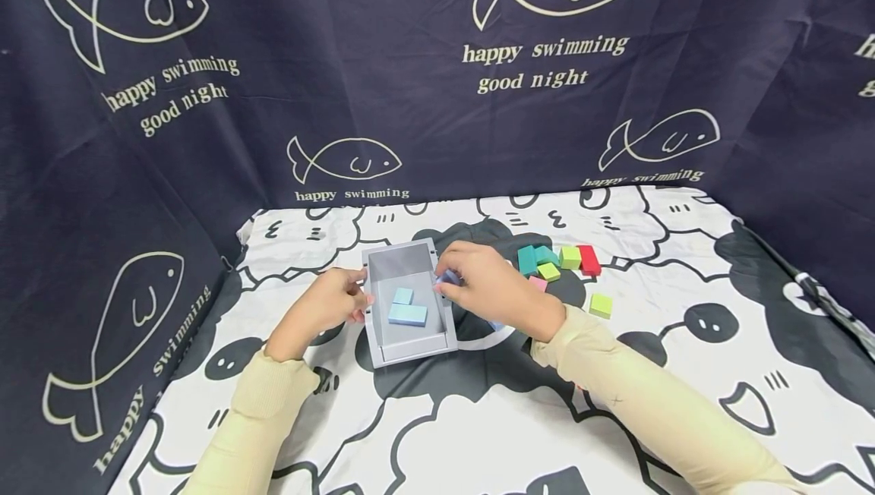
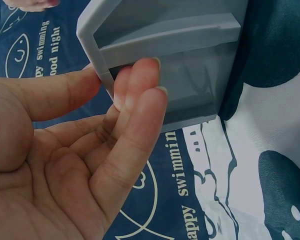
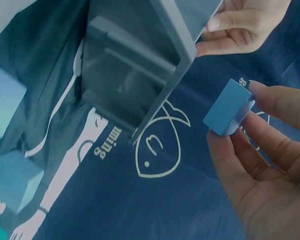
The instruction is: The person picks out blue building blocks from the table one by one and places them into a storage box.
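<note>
A grey tray-like box is tilted, its open side toward me in the head view. Inside it lie a long light-blue block and a smaller light-blue block. My left hand grips the box's left edge; in the left wrist view the thumb and fingers pinch the box wall. At the box's right side, my right hand holds a blue block between thumb and fingertips. In the right wrist view that block is apart from the box.
Right of my right hand lie teal blocks, yellow-green blocks, a red block and a pink block. A blue block shows partly under the right wrist. A dark curtain hangs behind the patterned cloth.
</note>
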The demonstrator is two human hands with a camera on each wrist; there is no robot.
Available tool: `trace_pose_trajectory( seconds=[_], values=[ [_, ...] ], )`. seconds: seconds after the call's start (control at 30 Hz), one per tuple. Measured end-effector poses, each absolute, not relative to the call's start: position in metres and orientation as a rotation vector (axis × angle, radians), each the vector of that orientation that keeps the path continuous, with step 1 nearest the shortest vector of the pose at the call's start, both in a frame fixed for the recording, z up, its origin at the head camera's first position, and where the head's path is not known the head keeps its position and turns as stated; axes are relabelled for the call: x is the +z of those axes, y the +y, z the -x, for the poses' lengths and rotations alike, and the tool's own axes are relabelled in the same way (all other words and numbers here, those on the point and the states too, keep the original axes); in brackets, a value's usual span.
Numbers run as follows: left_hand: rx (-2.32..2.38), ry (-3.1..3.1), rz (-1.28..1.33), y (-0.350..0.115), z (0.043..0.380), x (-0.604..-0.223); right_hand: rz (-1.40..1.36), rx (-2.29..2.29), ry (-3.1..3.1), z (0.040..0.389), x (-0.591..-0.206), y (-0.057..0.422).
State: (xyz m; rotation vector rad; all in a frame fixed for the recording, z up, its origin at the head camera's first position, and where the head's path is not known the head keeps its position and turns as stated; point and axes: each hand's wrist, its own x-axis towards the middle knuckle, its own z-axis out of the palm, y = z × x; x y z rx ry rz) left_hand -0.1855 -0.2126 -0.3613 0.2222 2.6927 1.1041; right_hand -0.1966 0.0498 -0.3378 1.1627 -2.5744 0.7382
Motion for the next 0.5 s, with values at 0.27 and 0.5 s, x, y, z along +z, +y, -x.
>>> trace_pose_trajectory(
  seconds=[0.27,0.5],
  values=[
    [1.089,2.707,-0.232,-0.213,0.186,-0.361,-1.255,0.737,-2.557,0.193,-0.345,0.034],
    [1.109,2.7,-0.214,-0.212,0.187,-0.362,-1.293,0.665,-2.614,0.193,-0.351,0.021]
  ],
)
